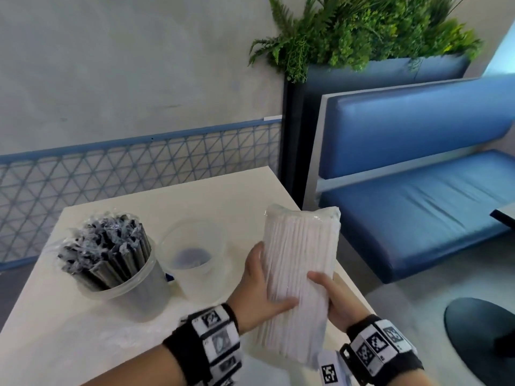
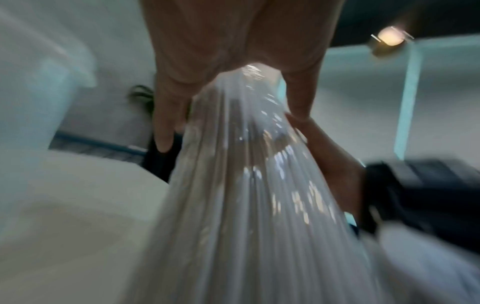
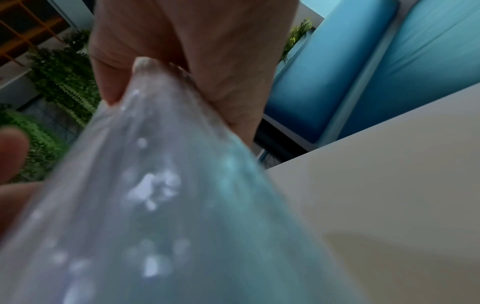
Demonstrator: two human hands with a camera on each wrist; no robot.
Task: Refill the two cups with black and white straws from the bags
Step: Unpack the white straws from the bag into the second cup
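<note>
A clear bag of white straws (image 1: 299,274) is held above the table's right side, tilted with its top away from me. My left hand (image 1: 263,285) grips its left side, thumb across the front. My right hand (image 1: 331,293) grips its right side lower down. The left wrist view shows the bag (image 2: 246,195) running between my fingers (image 2: 166,123). The right wrist view shows the blurred bag (image 3: 155,205) under my right hand's fingers (image 3: 228,82). A clear cup (image 1: 131,285) at the left holds black straws (image 1: 108,249) in plastic wrap. A second clear cup (image 1: 192,257) beside it holds no straws.
The pale table (image 1: 83,344) ends just right of my hands. A blue bench seat (image 1: 418,218) stands beyond that edge, with a planter of ferns (image 1: 362,32) behind it. A mesh rail (image 1: 111,174) runs along the wall at the left.
</note>
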